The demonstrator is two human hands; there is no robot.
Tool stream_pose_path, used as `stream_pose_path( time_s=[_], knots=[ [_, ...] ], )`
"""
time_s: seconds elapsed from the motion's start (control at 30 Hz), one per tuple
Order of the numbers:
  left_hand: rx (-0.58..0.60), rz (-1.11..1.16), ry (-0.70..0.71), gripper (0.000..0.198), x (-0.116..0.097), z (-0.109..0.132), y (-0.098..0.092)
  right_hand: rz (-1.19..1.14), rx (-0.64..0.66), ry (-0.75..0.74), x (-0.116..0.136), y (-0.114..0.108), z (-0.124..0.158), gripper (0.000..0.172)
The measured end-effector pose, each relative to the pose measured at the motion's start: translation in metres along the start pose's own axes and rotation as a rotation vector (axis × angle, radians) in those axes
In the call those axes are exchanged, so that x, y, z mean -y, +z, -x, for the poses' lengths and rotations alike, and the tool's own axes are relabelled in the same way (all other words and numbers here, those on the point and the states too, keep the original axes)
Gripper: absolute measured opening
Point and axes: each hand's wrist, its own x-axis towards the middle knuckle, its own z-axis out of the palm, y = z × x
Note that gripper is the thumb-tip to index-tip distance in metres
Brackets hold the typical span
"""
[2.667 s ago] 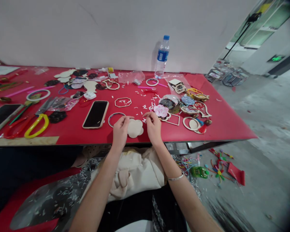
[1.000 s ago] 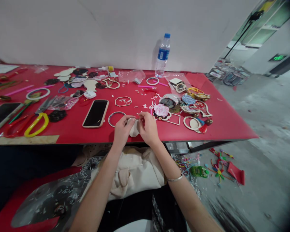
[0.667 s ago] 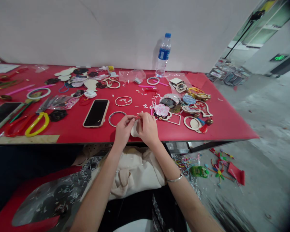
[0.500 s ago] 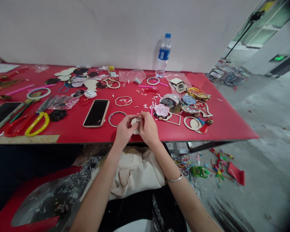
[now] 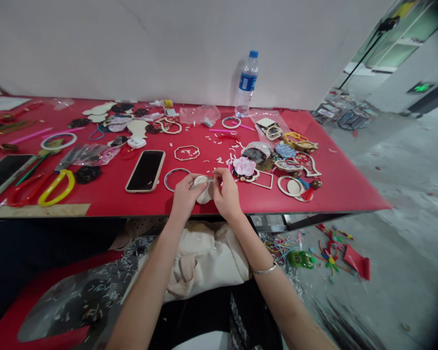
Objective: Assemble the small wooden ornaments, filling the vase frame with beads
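Note:
A pale piece with a scalloped outline [image 5: 205, 195] is held between my hands, just above the table's front edge. My left hand [image 5: 184, 194] grips its left side, thumb lying across the face. At the upper right edge of the piece, the fingertips of my right hand [image 5: 225, 194] are pinched together; whatever they hold is too small to make out. A pale ring [image 5: 165, 181] lies just left of my left hand. Beside my right hand rests a pink flower-shaped piece [image 5: 244, 166].
On the red table [image 5: 346, 189] lie a phone [image 5: 145, 171], yellow-handled scissors [image 5: 56, 188], an octagonal frame [image 5: 186, 152] and white scraps. A water bottle [image 5: 247, 85] stands against the wall. Fabric pieces and frames pile up at right, including a round frame [image 5: 282, 183].
My right hand has shifted slightly right and its fingers have drawn off the piece's middle. More of the pale piece's face now shows. My left hand still holds it.

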Motion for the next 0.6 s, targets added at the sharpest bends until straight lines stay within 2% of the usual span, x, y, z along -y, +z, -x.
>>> stream_pose_path(
  time_s=[0.33,0.6],
  knots=[
    [0.039,-0.105,0.032,0.024,-0.0017,0.0017,-0.0007,0.243,0.043,-0.051,0.0052,-0.0023,-0.0010,0.019],
    [0.047,-0.208,0.063,0.020,-0.0041,0.0014,-0.0016,0.401,0.061,-0.155,0.0073,0.0004,-0.0001,0.018]
  ],
)
